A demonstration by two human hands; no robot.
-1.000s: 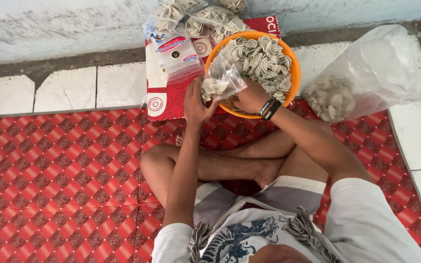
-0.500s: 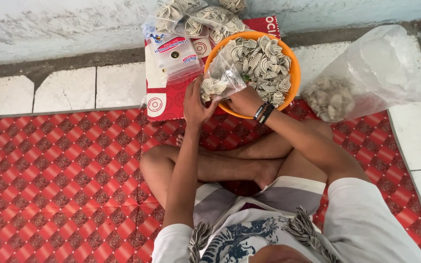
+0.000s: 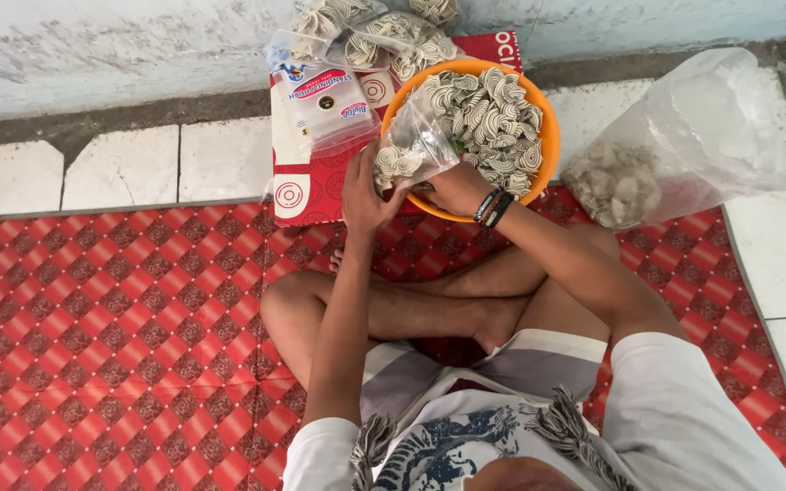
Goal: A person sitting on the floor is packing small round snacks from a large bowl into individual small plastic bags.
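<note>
Left hand (image 3: 366, 195) grips small clear bag (image 3: 414, 145) tilted over orange bowl (image 3: 549, 136) rim, mouth toward right hand (image 3: 452, 189), which is cupped just beside it at bowl's near edge, grasp contents unclear, spiral crackers (image 3: 493, 118) beyond.

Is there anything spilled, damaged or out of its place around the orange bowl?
Nothing stands out. The spiral crackers stay inside the orange bowl and the small clear bag that both hands hold; none lie on the red mat.

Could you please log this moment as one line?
left hand: holds small clear bag | right hand: at bag, over orange bowl | bowl: striped spiral snacks
</note>
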